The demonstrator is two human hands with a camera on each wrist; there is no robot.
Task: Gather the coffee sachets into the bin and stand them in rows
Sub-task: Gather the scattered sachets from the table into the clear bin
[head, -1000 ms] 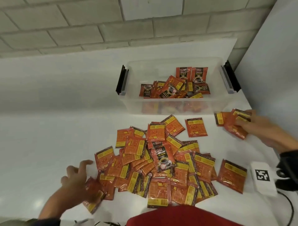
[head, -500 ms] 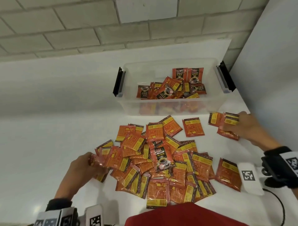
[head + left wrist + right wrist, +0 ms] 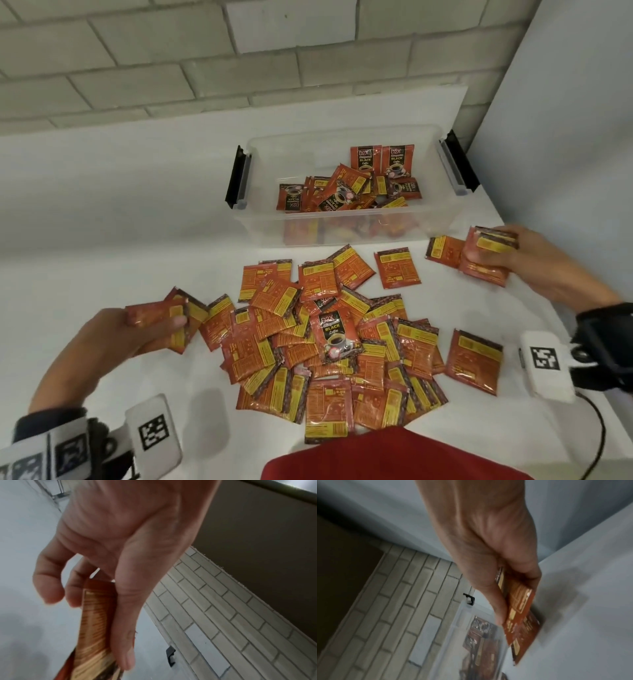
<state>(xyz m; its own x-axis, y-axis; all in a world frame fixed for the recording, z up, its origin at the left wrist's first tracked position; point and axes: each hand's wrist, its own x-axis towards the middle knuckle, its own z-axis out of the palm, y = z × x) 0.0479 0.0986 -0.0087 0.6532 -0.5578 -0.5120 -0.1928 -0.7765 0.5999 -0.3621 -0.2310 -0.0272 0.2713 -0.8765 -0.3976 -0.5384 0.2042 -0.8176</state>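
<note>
A heap of red-and-yellow coffee sachets (image 3: 329,346) covers the white table in front of me. Behind it stands a clear plastic bin (image 3: 346,226) with black side latches; inside, several sachets lie jumbled and two sachets (image 3: 382,160) stand upright at the back. My left hand (image 3: 150,325) grips a small stack of sachets (image 3: 178,320) at the heap's left edge, thumb on top; the same stack (image 3: 96,631) shows in the left wrist view. My right hand (image 3: 503,257) holds another bunch of sachets (image 3: 486,255) right of the bin's front; that bunch (image 3: 520,609) shows beside the bin wall.
A single sachet (image 3: 474,361) lies apart at the heap's right. A grey wall panel (image 3: 565,137) rises close on the right, and a brick wall (image 3: 205,58) backs the table. A black cable (image 3: 592,431) trails near the right front edge.
My left hand picked up a stack of sachets from the heap's left edge and lifted it slightly. My right hand tightened on its bunch and shifted a little toward the bin.
</note>
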